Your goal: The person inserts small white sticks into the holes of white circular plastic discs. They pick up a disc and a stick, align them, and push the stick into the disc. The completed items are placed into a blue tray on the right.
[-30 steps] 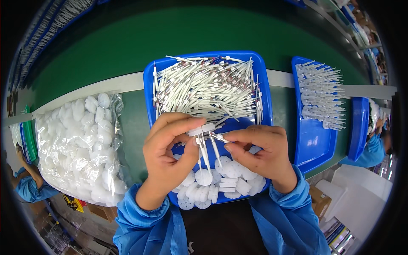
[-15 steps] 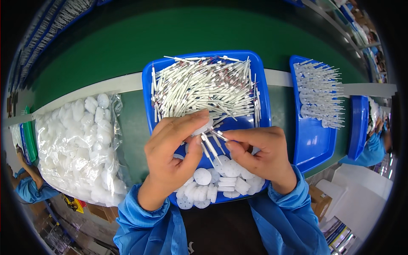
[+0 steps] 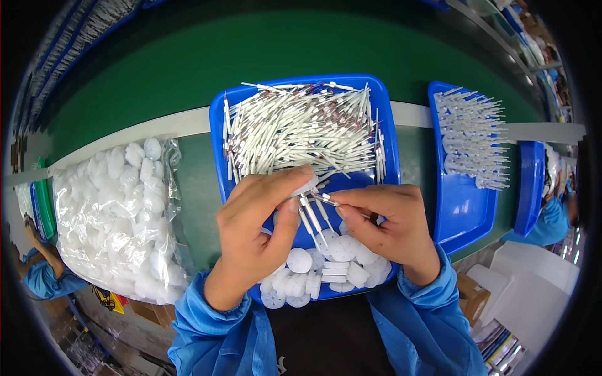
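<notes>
Between its thumb and fingers, my left hand [image 3: 251, 222] pinches a white round plastic disc [image 3: 305, 187]; several slim white rods stick out of it toward me. My right hand [image 3: 398, 225] is closed in a pinch on the end of a thin white rod [image 3: 325, 198], right beside the disc. Whether that rod's far end sits in the disc cannot be made out. Both hands are over a blue tray [image 3: 395, 144]. A heap of white rods with dark or reddish ends [image 3: 301, 128] fills its far part, and loose white discs [image 3: 299, 260] lie in its near part.
A clear bag of white discs [image 3: 113, 219] lies at the left on the green table [image 3: 282, 44]. To the right, another blue tray [image 3: 464, 222] holds rows of discs with rods standing in them. Other people's blue sleeves [image 3: 47, 279] show at both edges.
Both hands hold nearly the same place, with only slight shifts. The disc has tilted a little, and the right fingers have moved slightly on the rod.
</notes>
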Available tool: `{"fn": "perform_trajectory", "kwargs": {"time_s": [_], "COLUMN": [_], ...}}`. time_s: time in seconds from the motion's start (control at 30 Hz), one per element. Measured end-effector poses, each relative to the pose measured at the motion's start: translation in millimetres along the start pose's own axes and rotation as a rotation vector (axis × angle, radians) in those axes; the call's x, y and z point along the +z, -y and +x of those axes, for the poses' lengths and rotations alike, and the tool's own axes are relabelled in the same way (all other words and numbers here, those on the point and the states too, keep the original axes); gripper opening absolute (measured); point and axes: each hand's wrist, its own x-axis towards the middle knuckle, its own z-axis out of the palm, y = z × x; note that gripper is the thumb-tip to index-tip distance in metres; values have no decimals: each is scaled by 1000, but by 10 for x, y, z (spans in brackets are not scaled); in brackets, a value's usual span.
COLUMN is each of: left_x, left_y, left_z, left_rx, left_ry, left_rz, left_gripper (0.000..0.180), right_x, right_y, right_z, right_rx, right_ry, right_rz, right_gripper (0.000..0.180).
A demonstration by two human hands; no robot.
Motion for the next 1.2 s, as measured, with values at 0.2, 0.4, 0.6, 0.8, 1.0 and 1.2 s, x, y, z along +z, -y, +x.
{"fn": "perform_trajectory", "kwargs": {"time_s": [0.2,0.4,0.6,0.8,1.0,1.2], "left_x": [-10,25,63,49,11,20], "left_y": [-24,-81,-44,-147,-161,-147], "left_z": [-14,-21,-15,-30,-75,-14], "left_rx": [-48,-94,24,-39,-54,-221], "left_ry": [42,36,47,61,67,75], "left_rz": [-10,5,104,120,64,-112], "left_gripper": [35,36,39,40,42,42], "right_x": [-19,120,151,171,196,166], "right_y": [-5,-44,-26,-26,-16,-130], "right_z": [-18,0,18,5,15,-11], "right_rx": [46,-57,-237,-399,-447,-423], "right_ry": [-47,-107,-160,-224,-203,-201], "right_rz": [-14,-219,-529,-599,-567,-489], "right_gripper": [19,20,22,26,31,34]}}
